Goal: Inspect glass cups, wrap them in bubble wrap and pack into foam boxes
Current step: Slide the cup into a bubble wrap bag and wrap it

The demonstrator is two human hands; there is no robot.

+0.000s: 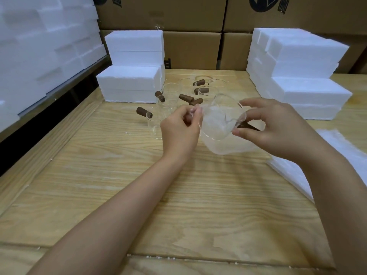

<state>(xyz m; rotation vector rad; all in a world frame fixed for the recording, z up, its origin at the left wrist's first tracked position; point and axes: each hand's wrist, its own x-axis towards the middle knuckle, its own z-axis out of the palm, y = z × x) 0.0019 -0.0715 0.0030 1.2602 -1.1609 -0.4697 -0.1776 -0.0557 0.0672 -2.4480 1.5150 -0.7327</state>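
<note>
A clear glass cup (222,118) with a brown wooden handle is held above the wooden table (119,175), tilted with its mouth toward me. A sheet of bubble wrap (224,144) lies around and under the cup. My left hand (180,132) pinches the edge of the wrap at the cup's left side. My right hand (274,128) holds the cup's rim and handle between thumb and fingers. Several more glass cups with brown handles (170,94) stand on the table behind.
White foam boxes are stacked at back left (133,72) and at back right (297,72). A pile of bubble wrap sheets (337,155) lies at the right edge. Cardboard cartons (192,50) line the back. More foam fills a shelf on the left (39,46).
</note>
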